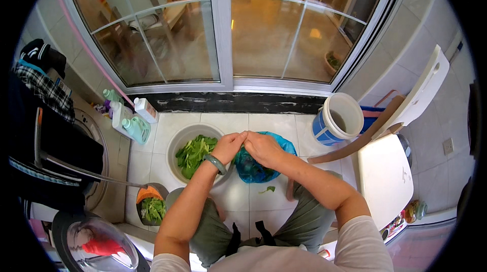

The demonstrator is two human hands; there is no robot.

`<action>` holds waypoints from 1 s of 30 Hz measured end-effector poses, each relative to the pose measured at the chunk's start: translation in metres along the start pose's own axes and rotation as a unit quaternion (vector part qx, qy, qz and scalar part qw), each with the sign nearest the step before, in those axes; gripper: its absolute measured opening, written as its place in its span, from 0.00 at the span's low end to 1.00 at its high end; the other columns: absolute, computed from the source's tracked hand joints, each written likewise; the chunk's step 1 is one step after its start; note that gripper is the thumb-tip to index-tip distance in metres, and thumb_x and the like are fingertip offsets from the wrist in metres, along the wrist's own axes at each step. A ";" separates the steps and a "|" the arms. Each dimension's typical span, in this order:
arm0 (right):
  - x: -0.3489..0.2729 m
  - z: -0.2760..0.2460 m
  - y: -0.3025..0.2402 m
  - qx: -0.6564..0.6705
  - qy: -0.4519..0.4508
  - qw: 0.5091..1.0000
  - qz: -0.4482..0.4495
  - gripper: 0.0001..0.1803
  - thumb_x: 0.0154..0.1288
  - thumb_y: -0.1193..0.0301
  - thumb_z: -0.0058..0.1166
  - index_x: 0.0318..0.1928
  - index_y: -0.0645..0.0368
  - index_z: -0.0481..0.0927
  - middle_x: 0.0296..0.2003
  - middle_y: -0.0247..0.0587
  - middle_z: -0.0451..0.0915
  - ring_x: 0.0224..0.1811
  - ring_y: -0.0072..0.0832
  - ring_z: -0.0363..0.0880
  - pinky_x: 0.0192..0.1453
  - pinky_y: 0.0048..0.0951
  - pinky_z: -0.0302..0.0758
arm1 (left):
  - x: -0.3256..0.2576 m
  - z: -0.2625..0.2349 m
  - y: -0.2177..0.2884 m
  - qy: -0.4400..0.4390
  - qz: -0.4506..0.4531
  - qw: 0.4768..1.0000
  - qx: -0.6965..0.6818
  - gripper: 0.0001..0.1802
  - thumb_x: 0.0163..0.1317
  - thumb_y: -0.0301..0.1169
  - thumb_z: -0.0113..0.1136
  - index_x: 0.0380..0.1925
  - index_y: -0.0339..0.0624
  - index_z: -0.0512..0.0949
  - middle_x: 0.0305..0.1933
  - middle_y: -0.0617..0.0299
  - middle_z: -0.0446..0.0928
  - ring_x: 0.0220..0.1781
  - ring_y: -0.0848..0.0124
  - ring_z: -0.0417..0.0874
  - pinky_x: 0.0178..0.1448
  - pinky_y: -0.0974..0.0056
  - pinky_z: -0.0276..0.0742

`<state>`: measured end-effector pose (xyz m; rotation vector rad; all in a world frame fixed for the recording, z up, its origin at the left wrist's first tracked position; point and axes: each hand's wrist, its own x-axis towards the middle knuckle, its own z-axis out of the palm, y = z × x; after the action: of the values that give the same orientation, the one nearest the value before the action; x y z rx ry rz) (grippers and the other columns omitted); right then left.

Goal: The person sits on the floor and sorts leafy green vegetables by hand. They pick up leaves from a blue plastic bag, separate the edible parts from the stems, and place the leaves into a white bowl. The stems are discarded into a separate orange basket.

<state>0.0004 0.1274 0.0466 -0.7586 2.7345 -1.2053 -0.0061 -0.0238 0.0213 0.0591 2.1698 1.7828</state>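
Leafy greens [195, 155], bright green, broad-leaved, heaped in a pale basin [171, 158]

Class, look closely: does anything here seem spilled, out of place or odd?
Yes: a loose green leaf lies on the floor tiles, just on the near side of the blue bag. It looks stray because other greens are gathered in the pale basin and the dustpan.

greens [195, 154] in basin [171, 159]; bag [250, 172] right of basin; bucket [324, 129] right of bag; 1 leaf [268, 189] on floor [223, 120]
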 end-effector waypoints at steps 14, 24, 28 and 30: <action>0.005 0.010 0.003 0.023 0.043 0.999 0.002 0.10 0.59 0.69 0.38 0.27 0.62 0.68 0.23 0.53 0.72 0.26 0.49 0.71 0.30 0.41 0.67 | -0.009 0.005 0.001 -0.066 -0.143 0.913 -0.377 0.17 0.64 0.44 0.41 0.18 0.50 0.62 0.14 0.73 0.58 0.14 0.81 0.53 0.19 0.75 0.51; 0.019 0.014 0.031 0.386 0.006 0.908 0.162 0.11 0.62 0.66 0.38 0.30 0.59 0.70 0.20 0.33 0.69 0.22 0.22 0.67 0.28 0.23 0.65 | 0.001 -0.004 0.006 -0.158 -0.037 0.788 -0.594 0.16 0.64 0.43 0.40 0.23 0.46 0.65 0.19 0.69 0.62 0.18 0.78 0.59 0.22 0.74 0.57; 0.018 0.012 0.029 0.543 -0.017 0.799 0.260 0.09 0.63 0.67 0.41 0.36 0.59 0.71 0.26 0.33 0.70 0.25 0.20 0.67 0.31 0.20 0.67 | 0.000 -0.018 0.015 -0.124 -0.002 0.779 -0.614 0.14 0.64 0.42 0.42 0.26 0.44 0.67 0.21 0.68 0.63 0.21 0.77 0.61 0.25 0.73 0.60; 0.018 0.010 0.029 0.562 -0.012 0.777 0.284 0.10 0.63 0.68 0.42 0.40 0.59 0.71 0.28 0.33 0.71 0.27 0.19 0.67 0.31 0.19 0.68 | 0.002 -0.023 0.016 -0.095 -0.009 0.780 -0.618 0.13 0.63 0.41 0.44 0.28 0.43 0.68 0.22 0.68 0.64 0.23 0.76 0.63 0.27 0.72 0.61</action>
<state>-0.0249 0.1290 0.0222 0.1931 1.4418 -2.1170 -0.0167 -0.0418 0.0397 -0.0916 0.5296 2.6439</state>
